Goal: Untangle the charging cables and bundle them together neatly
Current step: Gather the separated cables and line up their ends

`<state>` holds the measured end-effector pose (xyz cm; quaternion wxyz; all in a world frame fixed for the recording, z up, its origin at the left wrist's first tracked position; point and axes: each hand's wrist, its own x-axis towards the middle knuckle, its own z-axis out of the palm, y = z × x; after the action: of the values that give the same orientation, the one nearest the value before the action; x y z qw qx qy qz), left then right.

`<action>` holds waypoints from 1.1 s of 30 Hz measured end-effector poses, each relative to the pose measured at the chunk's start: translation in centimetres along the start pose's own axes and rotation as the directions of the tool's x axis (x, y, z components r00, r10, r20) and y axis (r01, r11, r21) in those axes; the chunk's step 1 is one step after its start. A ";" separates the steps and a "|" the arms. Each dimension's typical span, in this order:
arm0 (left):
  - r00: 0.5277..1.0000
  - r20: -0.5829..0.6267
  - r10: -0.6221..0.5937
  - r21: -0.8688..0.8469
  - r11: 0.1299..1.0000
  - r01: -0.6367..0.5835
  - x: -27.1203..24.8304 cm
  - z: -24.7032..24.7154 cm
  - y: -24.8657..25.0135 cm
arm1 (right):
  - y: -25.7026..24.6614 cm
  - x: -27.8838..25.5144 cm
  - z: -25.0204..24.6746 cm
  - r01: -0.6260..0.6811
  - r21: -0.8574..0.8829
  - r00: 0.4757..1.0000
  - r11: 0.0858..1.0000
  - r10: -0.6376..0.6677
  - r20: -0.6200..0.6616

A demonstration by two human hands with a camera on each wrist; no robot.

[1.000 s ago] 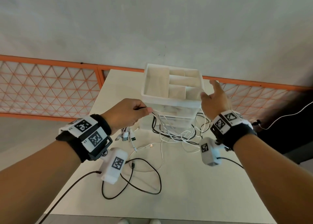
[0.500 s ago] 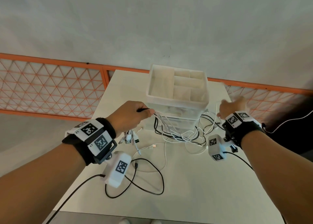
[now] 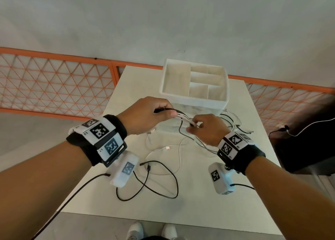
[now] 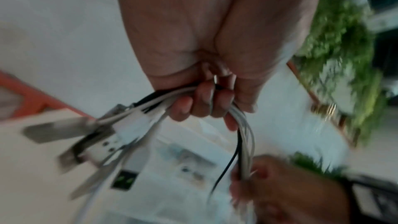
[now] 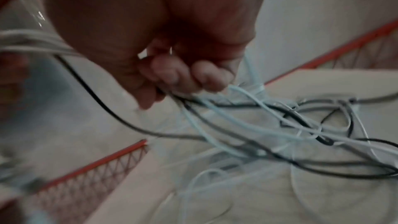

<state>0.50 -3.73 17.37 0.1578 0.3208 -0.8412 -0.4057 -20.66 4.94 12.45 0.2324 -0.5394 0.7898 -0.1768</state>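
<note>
Several white and black charging cables (image 3: 183,116) run bunched between my two hands above the white table (image 3: 199,194). My left hand (image 3: 150,114) grips the bunch near its plug ends; the USB plugs (image 4: 94,135) hang out below its curled fingers (image 4: 200,103). My right hand (image 3: 204,129) grips the same strands (image 5: 193,98) a short way along. Past it the cables fall in a loose tangle (image 5: 301,125) onto the table at the right. One white cable (image 3: 168,148) and one looped black cable (image 3: 159,178) lie apart on the table.
A white divided organiser box (image 3: 194,84) stands on the table just beyond my hands. An orange mesh railing (image 3: 54,80) runs behind the table. A dark object (image 3: 306,140) sits off the right edge. Shoes (image 3: 152,230) show below the near edge.
My right hand left the side of the box, came back toward the left and took hold of the cables. My left hand lifted the bunch slightly toward the middle.
</note>
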 end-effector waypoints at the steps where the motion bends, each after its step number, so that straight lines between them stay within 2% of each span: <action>1: 0.998 0.035 -0.043 0.111 0.993 0.039 -0.4 -0.1 -0.7 | 1.0 0.4 -0.1 -0.034 -0.050 0.994 0.998 0.029 -0.103; 3: 0.987 0.059 -0.149 0.294 0.948 0.125 -1.0 -0.1 -2.4 | 2.6 0.7 0.0 -0.028 -0.099 0.966 0.995 0.002 -0.257; 5: 0.974 0.002 -0.228 0.324 0.921 0.215 -1.6 0.4 -4.0 | 3.1 0.3 1.1 0.085 -0.058 0.964 0.995 -0.097 -0.250; 8: 0.932 -0.126 -0.339 0.201 0.912 0.358 -2.1 1.2 -5.6 | 2.8 -1.2 4.4 0.218 0.012 0.962 0.976 -0.213 -0.174; 9: 0.922 -0.141 -0.360 0.170 0.909 0.380 -2.2 1.4 -6.0 | 2.5 -1.7 5.6 0.232 0.005 0.967 0.973 -0.230 -0.108; 11: 0.918 -0.132 -0.374 0.145 0.909 0.391 -2.3 1.8 -6.2 | 1.7 -2.5 8.2 0.227 -0.083 0.968 0.970 -0.215 0.129; 13: 0.923 -0.104 -0.369 0.131 0.915 0.381 -2.2 1.9 -6.1 | 0.9 -3.0 10.7 0.229 -0.169 0.908 0.959 -0.148 0.391; 14: 0.926 -0.090 -0.367 0.117 0.919 0.376 -2.2 1.9 -6.0 | 0.5 -3.2 11.8 0.233 -0.181 0.868 0.956 -0.120 0.481; 18: 0.938 -0.056 -0.341 0.092 0.934 0.345 -2.2 2.0 -5.4 | -0.8 -4.1 14.8 0.298 -0.272 0.739 0.915 -0.041 0.672; 20: 0.943 -0.035 -0.332 0.123 0.935 0.334 -2.5 2.1 -5.7 | -1.1 -4.3 15.4 0.342 -0.271 0.723 0.900 -0.068 0.687; 21: 0.943 -0.017 -0.333 0.119 0.936 0.332 -2.6 2.2 -5.9 | -1.1 -4.2 15.1 0.347 -0.237 0.735 0.907 -0.107 0.669; 24: 0.948 0.019 -0.318 0.055 0.947 0.316 -2.9 2.2 -6.1 | -1.1 -3.0 12.4 0.287 -0.020 0.814 0.958 -0.233 0.532; 25: 0.960 0.055 -0.273 0.049 0.962 0.270 -2.1 2.6 -4.8 | -0.6 -3.5 9.9 0.230 -0.005 0.873 0.973 -0.204 0.444; 26: 0.957 0.044 -0.287 0.041 0.958 0.285 -2.2 2.5 -4.9 | -0.7 -3.3 9.3 0.210 0.014 0.880 0.978 -0.195 0.434; 29: 0.953 0.016 -0.303 0.022 0.953 0.303 -2.2 2.1 -4.7 | -0.9 -3.8 9.4 0.232 -0.060 0.842 0.971 -0.170 0.512; 33: 0.955 0.010 -0.297 0.088 0.951 0.295 -2.4 1.6 -5.4 | -1.1 -6.1 13.4 0.240 -0.149 0.732 0.959 -0.078 0.676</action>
<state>3.70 -3.69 12.15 0.0714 0.4449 -0.8021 -0.3919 -10.43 9.81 2.98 0.4188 -0.6556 0.6206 0.0984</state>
